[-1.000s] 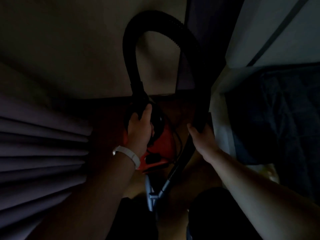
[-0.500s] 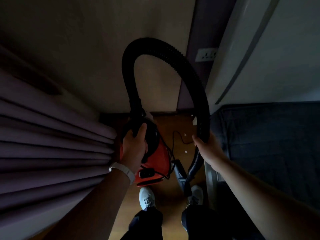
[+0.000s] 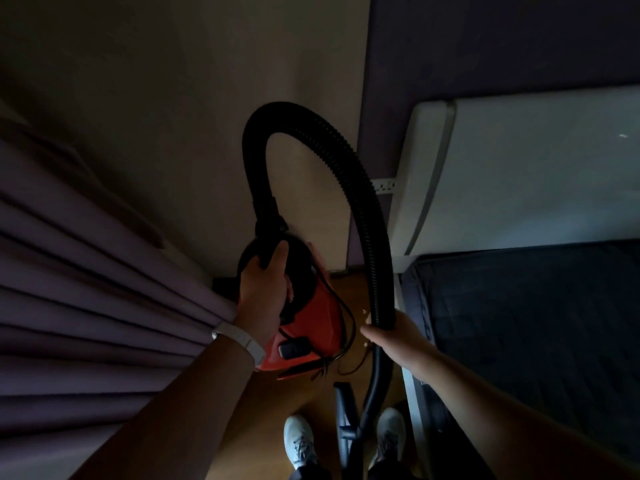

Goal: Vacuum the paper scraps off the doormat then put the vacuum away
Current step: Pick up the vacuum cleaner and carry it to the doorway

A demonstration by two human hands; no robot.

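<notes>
Dim curtains [image 3: 86, 306] are hanging beside the left hand [image 3: 265, 292] gripping the vacuum [image 3: 311, 320]; the right hand [image 3: 391, 336] is clasping its hose [image 3: 367, 216].

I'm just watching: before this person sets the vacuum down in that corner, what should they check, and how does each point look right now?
1. Left hand firmly on the black top of the red vacuum: ok.
2. Right hand gripping the hose: ok.
3. Power cord tidy: not ok, it hangs in loose loops beside the body.
4. Floor nozzle clear of the shoes: not ok, it sits between both feet.
5. Corner floor by the curtain free: cannot tell, too dark.
6. Scraps all gone: not ok, pale bits lie on the floor near the hose.
</notes>
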